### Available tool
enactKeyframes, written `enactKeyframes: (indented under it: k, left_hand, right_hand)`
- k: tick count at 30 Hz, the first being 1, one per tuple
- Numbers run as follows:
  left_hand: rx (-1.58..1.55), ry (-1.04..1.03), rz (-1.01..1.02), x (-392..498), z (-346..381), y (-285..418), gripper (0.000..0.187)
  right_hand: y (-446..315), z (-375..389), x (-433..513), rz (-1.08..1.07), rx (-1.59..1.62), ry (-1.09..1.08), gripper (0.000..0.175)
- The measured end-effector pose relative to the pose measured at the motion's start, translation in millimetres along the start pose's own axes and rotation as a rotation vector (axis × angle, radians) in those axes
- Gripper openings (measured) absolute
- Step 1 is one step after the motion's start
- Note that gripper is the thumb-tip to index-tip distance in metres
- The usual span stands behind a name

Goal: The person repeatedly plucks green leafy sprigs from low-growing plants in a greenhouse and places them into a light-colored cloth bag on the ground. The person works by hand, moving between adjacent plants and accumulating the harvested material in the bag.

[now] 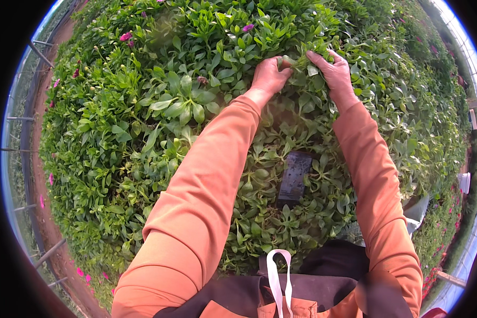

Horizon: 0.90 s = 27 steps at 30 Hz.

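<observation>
Both arms reach forward over a dense bed of green leafy plants (187,99). My right hand (336,73) grips a small bunch of leafy green shoots (302,61), thumb on the near side. The bunch's stem ends point toward my left hand (271,75). That hand's thumb and bent fingers close around the stem end of the bunch, close beside the right hand. Leaves partly hide the fingertips of both hands. A phone-like dark rectangular object (294,177) lies among the leaves between my forearms.
Magenta flowers (126,36) dot the foliage at the far left. A bare earth path (43,159) runs along the left side, beside metal bars (49,252). A white container (464,183) stands at the right edge. Crumpled plastic sheeting (416,214) lies near my right elbow.
</observation>
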State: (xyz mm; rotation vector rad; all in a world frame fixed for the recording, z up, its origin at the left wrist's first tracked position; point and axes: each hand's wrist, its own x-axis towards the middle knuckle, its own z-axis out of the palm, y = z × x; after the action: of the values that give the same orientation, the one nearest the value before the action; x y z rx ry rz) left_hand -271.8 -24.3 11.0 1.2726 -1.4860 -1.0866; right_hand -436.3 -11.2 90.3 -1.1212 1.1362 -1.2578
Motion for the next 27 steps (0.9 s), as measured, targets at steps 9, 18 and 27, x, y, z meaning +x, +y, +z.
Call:
enactKeyframes:
  k: [9, 18, 27]
  left_hand:
    - [-0.046, 0.237, -0.244, 0.6, -8.2, -13.0, 0.023]
    - [-0.070, 0.451, 0.015, -43.6, -3.0, -5.5, 0.018]
    - [-0.162, 0.451, -0.198, -29.0, -23.1, -19.1, 0.026]
  right_hand:
    - [-8.3, 17.0, -46.4, -0.742, -0.641, -0.074, 0.019]
    - [-20.6, 5.7, -11.5, 0.129, -0.187, -0.156, 0.028]
    - [-2.6, 47.9, 6.9, 0.167, -0.248, -0.187, 0.028]
